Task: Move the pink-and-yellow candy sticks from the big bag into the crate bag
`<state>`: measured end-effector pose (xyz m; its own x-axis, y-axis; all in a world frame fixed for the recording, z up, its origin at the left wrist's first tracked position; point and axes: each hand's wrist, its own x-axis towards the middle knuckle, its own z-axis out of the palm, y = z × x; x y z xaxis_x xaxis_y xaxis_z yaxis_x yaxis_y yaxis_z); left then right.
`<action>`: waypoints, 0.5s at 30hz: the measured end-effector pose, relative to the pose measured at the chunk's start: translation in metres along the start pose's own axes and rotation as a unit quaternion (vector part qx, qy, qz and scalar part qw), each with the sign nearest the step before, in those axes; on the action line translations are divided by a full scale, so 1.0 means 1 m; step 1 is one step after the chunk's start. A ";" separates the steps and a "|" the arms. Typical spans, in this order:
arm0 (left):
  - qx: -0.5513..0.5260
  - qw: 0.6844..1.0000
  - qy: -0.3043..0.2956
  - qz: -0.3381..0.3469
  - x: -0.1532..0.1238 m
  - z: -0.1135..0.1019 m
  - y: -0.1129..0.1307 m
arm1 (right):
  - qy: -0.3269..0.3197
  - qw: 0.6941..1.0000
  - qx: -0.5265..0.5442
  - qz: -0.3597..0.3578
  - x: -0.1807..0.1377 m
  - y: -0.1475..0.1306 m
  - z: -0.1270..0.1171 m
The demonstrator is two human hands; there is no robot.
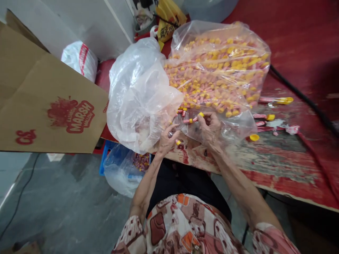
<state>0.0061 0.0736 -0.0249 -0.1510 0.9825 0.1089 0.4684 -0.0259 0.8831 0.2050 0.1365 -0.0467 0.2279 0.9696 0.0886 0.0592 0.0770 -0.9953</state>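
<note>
A big clear plastic bag (219, 67) full of small pink tubes with yellow caps lies open on the worn red table (291, 165). My right hand (210, 128) is at the bag's mouth, fingers pinched on a pink tube with a yellow cap (194, 119). My left hand (166, 139) is just below and left of it, fingers curled around another small capped tube (177, 141). An empty crumpled clear bag (137, 95) lies to the left, touching my left hand.
Loose tubes (275, 100) and a yellow cap (254, 137) lie on the table to the right. A brown "Marsh Mallow" carton (45, 102) stands at left. Below the table edge sits a blue crate (106, 155) with a bag of tubes (127, 169). A black cable (299, 91) crosses the table.
</note>
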 end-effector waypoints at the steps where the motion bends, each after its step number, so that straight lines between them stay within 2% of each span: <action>1: -0.003 1.000 -0.013 -0.004 0.001 0.007 0.004 | -0.014 0.999 0.035 0.015 -0.004 -0.002 0.004; 4: -0.026 0.999 -0.031 -0.022 0.003 0.020 0.010 | -0.069 0.992 0.093 0.046 -0.014 -0.006 0.011; 7: -0.054 0.997 -0.022 -0.059 0.002 0.019 0.011 | -0.133 0.987 0.083 0.048 -0.015 -0.008 0.008; 10: -0.049 0.994 0.025 -0.092 0.000 0.002 0.010 | -0.223 0.975 0.000 -0.001 -0.006 -0.008 0.000; 12: -0.018 0.996 0.046 -0.079 0.001 -0.012 0.010 | -0.264 0.961 -0.068 -0.046 0.001 -0.007 -0.005; 15: 0.071 0.997 0.012 -0.029 0.003 -0.027 0.009 | -0.234 0.958 -0.149 -0.069 0.008 -0.004 -0.010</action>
<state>-0.0136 0.0715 -0.0039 -0.2007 0.9770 0.0722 0.5774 0.0585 0.8144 0.2161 0.1421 -0.0421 -0.2598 0.9579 0.1223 0.3475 0.2109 -0.9137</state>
